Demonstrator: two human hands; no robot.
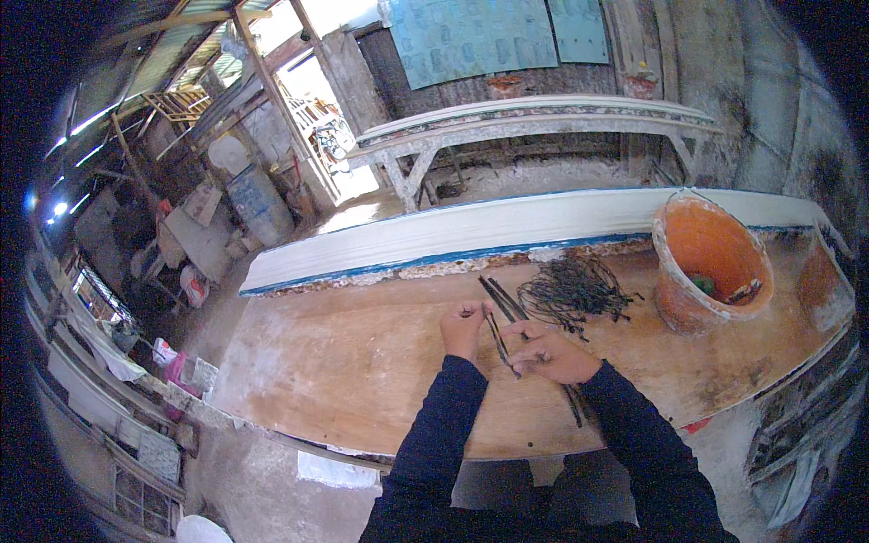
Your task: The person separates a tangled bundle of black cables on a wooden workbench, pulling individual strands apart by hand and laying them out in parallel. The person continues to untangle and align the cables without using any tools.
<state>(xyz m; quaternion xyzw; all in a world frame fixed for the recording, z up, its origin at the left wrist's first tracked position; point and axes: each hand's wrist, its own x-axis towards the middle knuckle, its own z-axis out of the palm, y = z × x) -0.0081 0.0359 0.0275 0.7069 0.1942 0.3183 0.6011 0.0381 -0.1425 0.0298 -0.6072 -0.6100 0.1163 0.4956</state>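
My left hand [463, 328] is closed, fingertips pinching the upper end of a thin dark strand [499, 338]. Its lower end lies between the fingers of my right hand [559, 357], so the strand slants between both hands above the wooden tabletop [335, 362]. Whether it is cord or a thin stick is too small to tell. Long dark thin rods [504, 300] lie beneath my right hand and come out again below its wrist. Just beyond that hand sits a tangled heap of black knotted cords [579, 291].
An orange bucket [674, 303], smeared with white, stands at the right of the table; another orange container [828, 281] is at the right edge. A long white moulding with a blue edge [453, 233] runs along the table's far side. Behind it stands a white-stained bench [543, 129].
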